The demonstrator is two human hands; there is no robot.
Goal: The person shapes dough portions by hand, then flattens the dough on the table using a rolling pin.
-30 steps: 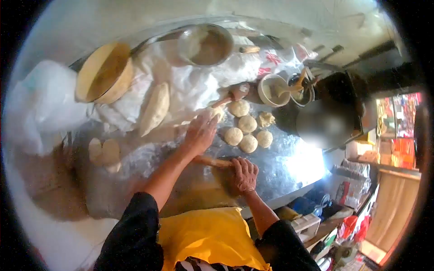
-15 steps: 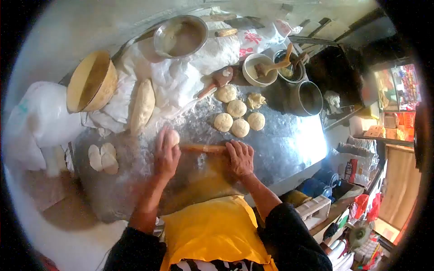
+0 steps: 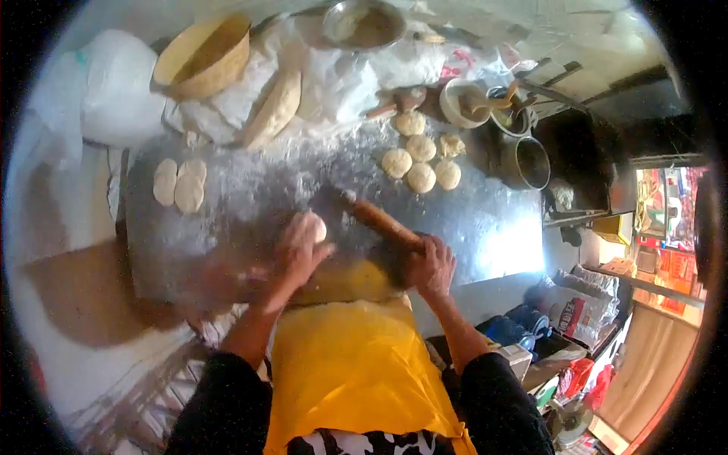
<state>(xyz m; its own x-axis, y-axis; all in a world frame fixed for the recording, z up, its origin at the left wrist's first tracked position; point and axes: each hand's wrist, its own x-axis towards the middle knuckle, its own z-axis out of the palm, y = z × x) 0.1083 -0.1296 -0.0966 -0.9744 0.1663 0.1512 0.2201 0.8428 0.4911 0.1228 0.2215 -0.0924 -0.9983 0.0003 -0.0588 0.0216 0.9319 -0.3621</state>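
Note:
My left hand [image 3: 297, 252] is low over the dark floured worktop [image 3: 250, 243], fingers closed around a small pale piece of dough [image 3: 318, 227]. To its right, my right hand [image 3: 431, 265] grips the near end of a wooden rolling pin [image 3: 383, 224]. The pin slants away to the upper left, its far end beyond the dough piece. Several round dough pieces [image 3: 422, 177] sit in a cluster farther back. Two flat dough ovals [image 3: 190, 186] lie side by side at the left. A long dough roll [image 3: 277, 110] rests at the back on white sheeting.
A yellowish basin [image 3: 205, 57] and a metal bowl [image 3: 364, 24] stand along the back. A white bowl [image 3: 464, 104] with a wooden-handled tool and a metal pot [image 3: 525, 163] are at the back right. Bags and boxes [image 3: 580, 307] fill the right side.
The rolling pin has turned from lying crosswise between my hands to a slant, held at its near end. The left hand still has the dough. The view has shifted.

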